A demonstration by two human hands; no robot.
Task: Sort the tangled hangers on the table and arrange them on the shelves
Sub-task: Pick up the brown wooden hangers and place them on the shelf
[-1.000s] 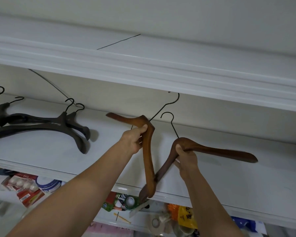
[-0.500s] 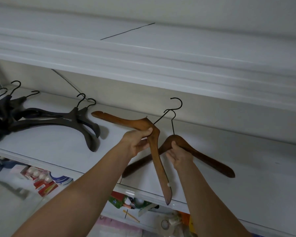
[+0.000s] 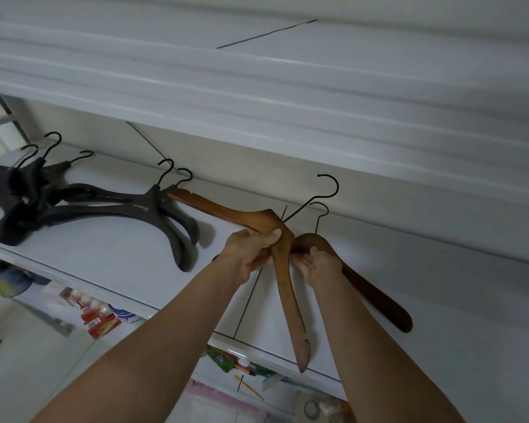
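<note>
The left grip (image 3: 251, 251) is wrapping its curled fingers round the neck of the light hanger (image 3: 287, 288), which is crossing over the dark hanger (image 3: 376, 297). The right grip (image 3: 319, 265) is pinching the dark hanger's neck. Both hangers are sitting on the shelf (image 3: 455, 325), beside 2 black hangers (image 3: 119, 209).

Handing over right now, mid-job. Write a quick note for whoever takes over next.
Left hand grips the light hanger at its neck; right hand grips the dark hanger at its neck.
Both are over the shelf, the light one crossing on top, its lower tip past the front edge.
Done: black hangers lie piled at the shelf's left.
Left: set the two wooden ones down neatly and let go. Table is out of view, so any remaining hangers cannot be told.
</note>
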